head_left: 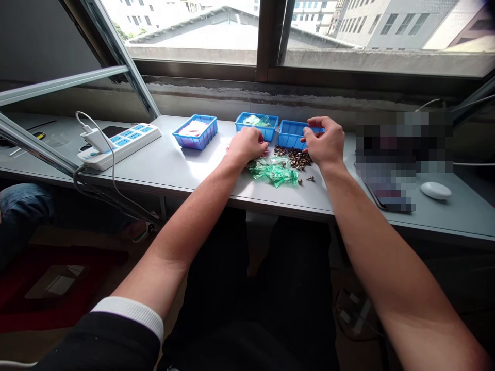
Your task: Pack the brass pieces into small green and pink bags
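My left hand [248, 144] is lowered, fingers curled, over small pink packets [264, 148] behind the green plastic packets [275, 172]; whether it grips one is hidden. My right hand [326, 140] is at the front right of the right blue bin [290, 140], thumb and fingers apart, and no object shows in it. Just left of that hand lies a heap of brownish screws [297, 157], with a few loose ones nearer the edge. The middle blue bin [257, 116] contains pale green packets. Pink-and-white packets [193, 129] fill the left blue bin [211, 135].
A white power strip [135, 141] with a plugged-in charger and cable stands on the left of the table [174, 170]. On the right are a white mouse [435, 190] and a blurred-out dark item. A metal frame [127, 67] rises at left. Another person's knee [25, 211] shows below.
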Motion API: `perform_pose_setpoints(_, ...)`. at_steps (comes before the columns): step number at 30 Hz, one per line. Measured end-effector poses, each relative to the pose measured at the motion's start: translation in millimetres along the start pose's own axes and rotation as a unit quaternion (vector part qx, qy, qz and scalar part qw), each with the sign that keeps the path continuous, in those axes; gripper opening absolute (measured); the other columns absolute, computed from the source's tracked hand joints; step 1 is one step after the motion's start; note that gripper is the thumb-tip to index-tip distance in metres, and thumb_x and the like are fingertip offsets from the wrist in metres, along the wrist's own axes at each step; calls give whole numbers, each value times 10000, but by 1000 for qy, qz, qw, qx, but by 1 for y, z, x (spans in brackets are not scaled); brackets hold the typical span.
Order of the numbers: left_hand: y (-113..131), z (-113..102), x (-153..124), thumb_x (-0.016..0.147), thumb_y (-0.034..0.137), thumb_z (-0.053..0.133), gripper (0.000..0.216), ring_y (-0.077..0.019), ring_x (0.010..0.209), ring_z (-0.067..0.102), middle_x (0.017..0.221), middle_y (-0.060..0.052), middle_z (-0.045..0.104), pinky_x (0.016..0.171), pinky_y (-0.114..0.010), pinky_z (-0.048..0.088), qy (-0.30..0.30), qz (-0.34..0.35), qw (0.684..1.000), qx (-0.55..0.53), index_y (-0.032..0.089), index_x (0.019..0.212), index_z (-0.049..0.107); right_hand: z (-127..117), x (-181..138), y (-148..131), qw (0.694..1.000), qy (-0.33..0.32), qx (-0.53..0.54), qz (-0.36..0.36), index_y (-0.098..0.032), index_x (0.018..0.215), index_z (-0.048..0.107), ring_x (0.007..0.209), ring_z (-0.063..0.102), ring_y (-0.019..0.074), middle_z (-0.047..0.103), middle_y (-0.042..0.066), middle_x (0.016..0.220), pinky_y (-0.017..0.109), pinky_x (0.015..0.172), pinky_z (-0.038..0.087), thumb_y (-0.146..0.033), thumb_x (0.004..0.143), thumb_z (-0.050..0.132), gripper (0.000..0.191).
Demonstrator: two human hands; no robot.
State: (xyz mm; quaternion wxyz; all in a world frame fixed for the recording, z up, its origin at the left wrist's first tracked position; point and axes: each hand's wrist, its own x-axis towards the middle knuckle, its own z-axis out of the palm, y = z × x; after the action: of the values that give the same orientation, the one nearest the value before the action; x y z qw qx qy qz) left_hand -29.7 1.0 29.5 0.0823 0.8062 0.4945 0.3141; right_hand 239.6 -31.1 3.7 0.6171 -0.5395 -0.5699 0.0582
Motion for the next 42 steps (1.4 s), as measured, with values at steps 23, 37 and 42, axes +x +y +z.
perform_pose_setpoints(23,-21,3,5,858,199,857,195,-360,1106,813,1126,-115,949,1239,-610,657,87,-35,991,-95,294,998,954,-10,-7,-26,997,-63,-32,-16,-326,1073,791,879,862,324,893,107,1112,677,1005,809,-356,1017,863,96)
perform_pose_setpoints(37,7,3,16,1189,388,895,197,-285,1318,957,1442,-126,955,1242,-519,757,83,54,870,-483,215,1283,895,-3,-20,-53,973,-204,110,15,-332,1385,843,1285,932,348,958,95,1392,509,922,843,-473,963,1012,476)
perform_pose_setpoints(42,20,-5,8,1272,632,805,440,-313,1404,943,1447,-149,947,1263,-533,748,35,54,873,-483,212,1369,893,-4,-19,-54,970,-196,123,71,-330,1301,846,926,910,301,952,46,1107,504,756,818,-380,965,981,366)
